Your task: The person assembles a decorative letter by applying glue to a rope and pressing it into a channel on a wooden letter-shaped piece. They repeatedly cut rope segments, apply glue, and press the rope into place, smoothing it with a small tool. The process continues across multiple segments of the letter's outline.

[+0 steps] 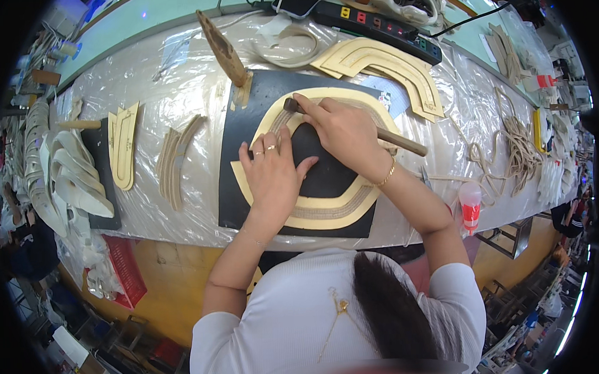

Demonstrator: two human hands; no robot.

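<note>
My right hand [344, 129] is closed around a small hammer [403, 142], its wooden handle sticking out to the right. The dark hammer head rests near the upper left of a cream curved template [327, 221]. Beige striped cord bands [313, 209] run along the template's channel, forming a wide rounded loop. Fingers spread, my left hand [272, 171] lies flat across the template's left side and covers part of the bands. Under it all is a black board [230, 199].
A pointed wooden piece [223, 50] stands at the board's upper left. More cream templates [367, 56] lie behind, near a black power strip [373, 29]. Loose cord [516, 146] and a red-and-clear bottle [470, 204] are right; striped strips [178, 158] and stacked white pieces [75, 172] are left.
</note>
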